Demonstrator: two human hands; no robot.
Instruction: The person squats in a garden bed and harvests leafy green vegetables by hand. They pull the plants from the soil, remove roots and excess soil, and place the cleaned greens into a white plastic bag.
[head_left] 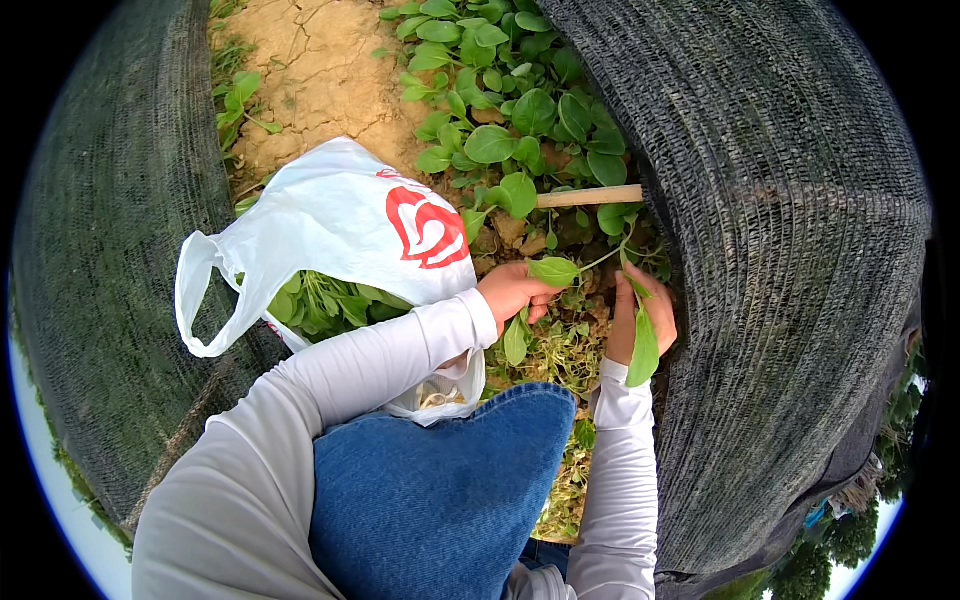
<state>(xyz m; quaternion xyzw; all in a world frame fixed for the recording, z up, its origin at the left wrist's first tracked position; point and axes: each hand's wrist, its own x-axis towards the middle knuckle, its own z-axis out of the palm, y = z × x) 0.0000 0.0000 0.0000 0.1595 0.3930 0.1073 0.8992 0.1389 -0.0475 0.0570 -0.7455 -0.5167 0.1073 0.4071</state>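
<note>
My left hand [512, 292] is closed, its fingers curled round leafy greens. One broad leaf [553, 271] sticks out past its thumb on a thin stem that reaches toward my right hand, and another leaf [516, 341] hangs below. My right hand [650, 318] is closed on a leafy green seedling, whose long leaf [644, 343] droops over the fingers. Close by my left forearm lies a white plastic bag [330, 215] with a red print. Picked greens [335, 303] fill its opening. Fingertips of both hands are partly hidden.
Dense green plants [530, 115] grow ahead in the bed, with a wooden strip [590, 197] across it. Black shade netting [780, 240] rises on the right, and more netting [110, 230] on the left. Cracked dry soil [310, 70] lies beyond the bag. Blue denim [430, 490] covers my lap.
</note>
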